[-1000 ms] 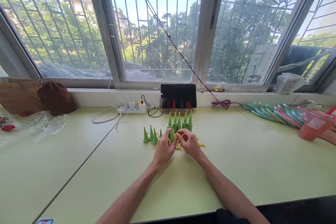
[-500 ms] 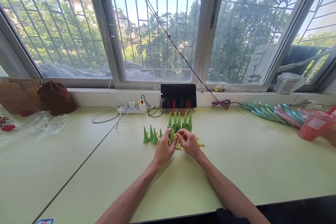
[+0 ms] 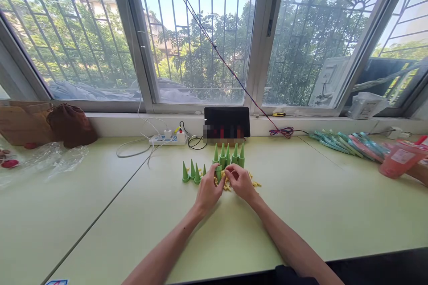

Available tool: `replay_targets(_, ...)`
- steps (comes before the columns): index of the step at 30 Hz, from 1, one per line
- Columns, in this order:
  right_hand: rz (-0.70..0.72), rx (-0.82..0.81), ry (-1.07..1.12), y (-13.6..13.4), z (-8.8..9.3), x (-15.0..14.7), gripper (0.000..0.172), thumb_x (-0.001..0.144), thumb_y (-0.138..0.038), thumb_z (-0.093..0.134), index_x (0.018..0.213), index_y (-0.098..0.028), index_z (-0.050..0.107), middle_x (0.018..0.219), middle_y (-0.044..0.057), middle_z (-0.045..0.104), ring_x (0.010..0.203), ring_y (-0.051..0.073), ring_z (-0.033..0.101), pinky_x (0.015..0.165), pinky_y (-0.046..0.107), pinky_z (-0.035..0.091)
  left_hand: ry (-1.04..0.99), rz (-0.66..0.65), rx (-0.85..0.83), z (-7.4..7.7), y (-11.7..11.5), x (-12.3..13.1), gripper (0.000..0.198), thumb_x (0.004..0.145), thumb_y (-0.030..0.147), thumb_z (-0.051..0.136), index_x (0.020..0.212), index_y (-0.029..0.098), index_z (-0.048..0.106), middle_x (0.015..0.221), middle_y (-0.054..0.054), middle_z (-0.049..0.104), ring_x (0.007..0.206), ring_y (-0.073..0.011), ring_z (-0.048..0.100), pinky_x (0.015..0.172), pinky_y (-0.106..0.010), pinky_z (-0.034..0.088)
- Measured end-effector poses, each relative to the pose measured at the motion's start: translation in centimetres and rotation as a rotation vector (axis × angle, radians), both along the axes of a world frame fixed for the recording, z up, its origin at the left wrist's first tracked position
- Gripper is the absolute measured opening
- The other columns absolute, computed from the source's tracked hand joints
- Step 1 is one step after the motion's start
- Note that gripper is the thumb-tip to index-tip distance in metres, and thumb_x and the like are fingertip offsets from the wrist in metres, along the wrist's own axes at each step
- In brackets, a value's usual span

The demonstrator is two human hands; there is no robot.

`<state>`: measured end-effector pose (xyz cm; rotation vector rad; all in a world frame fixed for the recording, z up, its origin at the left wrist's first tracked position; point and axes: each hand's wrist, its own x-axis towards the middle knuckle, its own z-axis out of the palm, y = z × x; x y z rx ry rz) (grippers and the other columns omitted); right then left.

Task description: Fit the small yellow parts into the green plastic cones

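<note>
My left hand (image 3: 210,189) is closed around a green tapered plastic piece (image 3: 218,173), its wide end up. Close on its right, my right hand (image 3: 241,181) has thumb and finger pinched together by the small yellow pieces; whatever is in the pinch is too small to make out. Loose yellow pieces (image 3: 256,184) lie on the table beneath and around both hands. Behind the hands stand several green cones (image 3: 235,153) on cylindrical bases. More green cones (image 3: 185,173) with collars stand upright left of my left hand.
A dark-screened tablet (image 3: 227,122) leans at the back of the pale green table (image 3: 160,227). Back left are a power strip (image 3: 167,138) with cables and a brown bag (image 3: 72,124). Far right lie plastic-wrapped strips (image 3: 347,143) and a red drink cup (image 3: 399,160).
</note>
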<state>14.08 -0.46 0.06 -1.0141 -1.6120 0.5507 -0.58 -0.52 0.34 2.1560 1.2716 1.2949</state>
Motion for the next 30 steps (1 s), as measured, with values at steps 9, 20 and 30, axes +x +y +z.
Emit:
replay_targets(9,0.008,-0.022,0.008,0.04,-0.07,0.00,0.024,0.091,-0.039,0.049,0.086,-0.018,0.059,0.075,0.004,0.062,0.057,0.013,0.054,0.051,0.023,0.044,0.008,0.004,0.000,0.11,-0.06,0.02,0.037,0.089,0.037,0.049,0.122,0.021,0.047,0.077,0.000,0.060,0.053,-0.0112,0.051,0.052,-0.023,0.039)
replay_targets(20,-0.009,-0.021,-0.009,0.07,-0.01,0.12,0.029,0.092,-0.043,0.049,0.082,-0.018,0.060,0.067,0.002,0.060,0.053,0.013,0.051,0.049,0.023,0.041,0.031,0.016,-0.007,0.07,-0.10,-0.07,0.038,0.088,0.036,0.051,0.122,0.021,0.047,0.075,0.001,0.060,0.055,-0.0123,0.053,0.054,-0.023,0.040)
replay_targets(30,0.025,-0.017,-0.020,-0.11,-0.21,0.17,0.022,0.089,-0.039,0.053,0.089,-0.018,0.060,0.071,0.003,0.063,0.059,0.015,0.056,0.054,0.024,0.045,-0.013,0.026,0.057,0.12,0.00,-0.01,0.036,0.086,0.035,0.052,0.120,0.021,0.051,0.074,0.000,0.061,0.057,-0.0136,0.057,0.055,-0.024,0.043)
